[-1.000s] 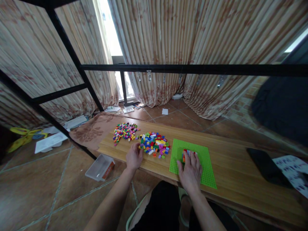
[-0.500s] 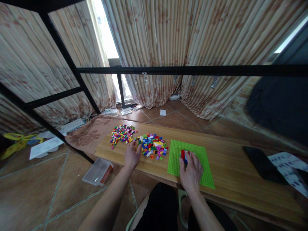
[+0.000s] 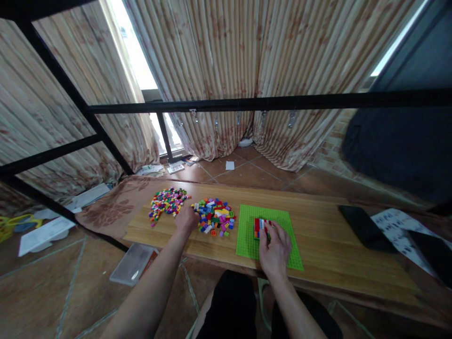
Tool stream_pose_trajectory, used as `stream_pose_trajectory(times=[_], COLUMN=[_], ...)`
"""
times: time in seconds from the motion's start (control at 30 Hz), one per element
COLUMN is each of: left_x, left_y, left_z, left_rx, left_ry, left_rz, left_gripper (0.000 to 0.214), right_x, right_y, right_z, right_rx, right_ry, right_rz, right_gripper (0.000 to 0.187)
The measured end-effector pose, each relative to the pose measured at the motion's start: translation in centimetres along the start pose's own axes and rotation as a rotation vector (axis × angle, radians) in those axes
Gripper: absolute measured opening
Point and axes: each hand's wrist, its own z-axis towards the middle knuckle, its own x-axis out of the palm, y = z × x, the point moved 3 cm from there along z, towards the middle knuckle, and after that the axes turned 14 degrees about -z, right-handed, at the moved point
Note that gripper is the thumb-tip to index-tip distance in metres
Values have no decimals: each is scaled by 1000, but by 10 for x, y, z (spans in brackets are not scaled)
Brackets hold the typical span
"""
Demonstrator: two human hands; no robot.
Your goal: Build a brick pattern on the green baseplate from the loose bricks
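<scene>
My left hand (image 3: 186, 219) is at the gap between two piles of toy bricks, fingers curled closed; whatever they pinch is hidden. Left of it and farther back lies the pile of small bricks (image 3: 165, 203). Just to its right is the pile of larger bricks (image 3: 216, 215), in many colours. My right hand (image 3: 275, 247) grips the right side of a small brick build (image 3: 259, 225), with red and white on top. The build sits on a green studded baseplate (image 3: 246, 235), and the fingers hide part of it.
The bricks and baseplate rest on a low wooden table (image 3: 325, 240). At its right lie a black flat object (image 3: 365, 228) and a printed sheet (image 3: 395, 230). A clear plastic box (image 3: 129, 266) is below the front left edge. A black metal bar (image 3: 226, 103) crosses beyond.
The view has swung to the right. My left hand's fingers have curled closed beside the piles. My right hand stays at the build, more of whose red and white top now shows.
</scene>
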Motion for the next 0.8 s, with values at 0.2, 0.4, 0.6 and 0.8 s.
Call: stream_pose_trajectory(times=[0.2,0.4,0.6,0.8], left_x=[-17,5,61,79], left_y=[-8,-43,-81,-113], left_z=[-19,-54,-95,-98], left_rx=[77,246,432,567], left_ry=[-64,45,319,338], left_rz=[-53,-219,-809,-601], left_gripper=[24,19,14,27], right_x=[-3,-4,-3,-6], right_y=[0,-12,-26,-27], right_z=[3,12,17,20], right_rx=[39,188,328,350], right_ry=[-14,-54,-55,-25], right_rz=[51,185,294,325], right_gripper=[44,45,43,43])
